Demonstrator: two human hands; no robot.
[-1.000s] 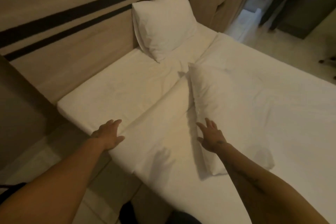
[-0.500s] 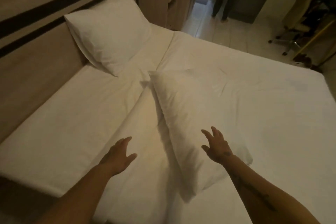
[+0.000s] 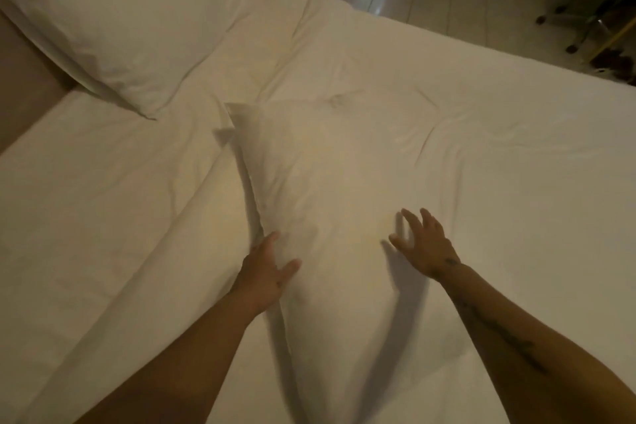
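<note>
The pillow (image 3: 330,182) lies flat in the middle of the bed (image 3: 516,217), its long axis running from 11 o'clock to 5 o'clock, with the far corner toward 11. The left hand (image 3: 266,272) rests with straight fingers on its 7 o'clock edge. The right hand (image 3: 425,244), fingers spread and relaxed, holds nothing at the pillow's 4 o'clock side; whether it touches is unclear. A second pillow (image 3: 130,21) leans at 10 o'clock against the headboard (image 3: 24,79).
</note>
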